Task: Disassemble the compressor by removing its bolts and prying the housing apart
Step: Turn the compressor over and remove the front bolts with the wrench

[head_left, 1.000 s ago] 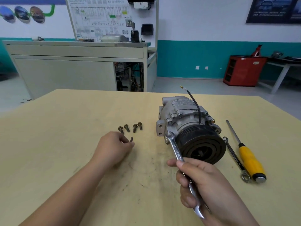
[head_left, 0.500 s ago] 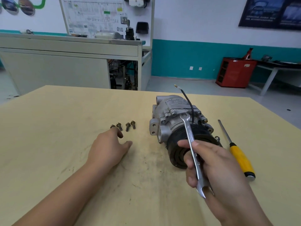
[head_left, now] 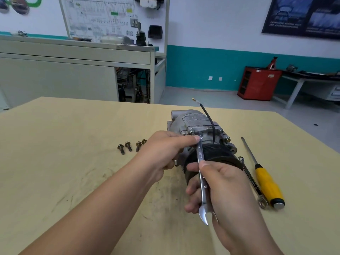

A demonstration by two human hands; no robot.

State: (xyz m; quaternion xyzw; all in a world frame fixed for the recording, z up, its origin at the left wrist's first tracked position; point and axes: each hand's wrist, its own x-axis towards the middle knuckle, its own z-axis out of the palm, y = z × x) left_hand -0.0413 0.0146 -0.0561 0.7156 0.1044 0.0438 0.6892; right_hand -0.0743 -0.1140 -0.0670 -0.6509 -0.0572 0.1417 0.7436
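Note:
The grey metal compressor lies on the yellow table, its black pulley facing me and a black wire rising from its top. My right hand grips the shaft of a silver wrench, whose ring end sits on a bolt on the upper housing. My left hand rests against the compressor's left side, its forefinger pressing the wrench head. Several removed bolts lie in a row to the left.
A second wrench and a yellow-handled screwdriver lie on the table right of the compressor. A grey workbench stands beyond the table; a red cabinet is at the far right.
My left hand left the loose bolts and moved right onto the compressor and wrench head. My right hand swung the wrench from the lower left ear up onto a top bolt.

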